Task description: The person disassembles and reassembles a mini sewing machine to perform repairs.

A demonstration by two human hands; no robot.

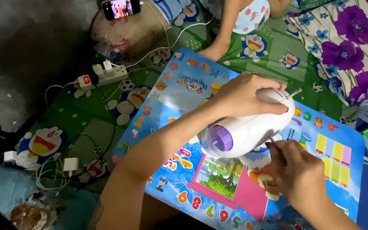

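A small white sewing machine (245,130) with a purple handwheel lies tipped on a colourful children's table top (184,85). My left hand (243,96) grips the machine's upper body from above and holds it steady. My right hand (297,170) sits at the machine's near side, its fingers pinched on a thin dark tool (274,142) whose tip touches the machine's underside. A thin metal pin sticks out of the machine's top right.
A white power strip (101,76) with a red switch and cables lies on the green cartoon-print mat (86,127) to the left. A phone (121,8) leans on a cushion. Another person's arm (224,30) rests at the table's far edge. White chargers (70,164) lie lower left.
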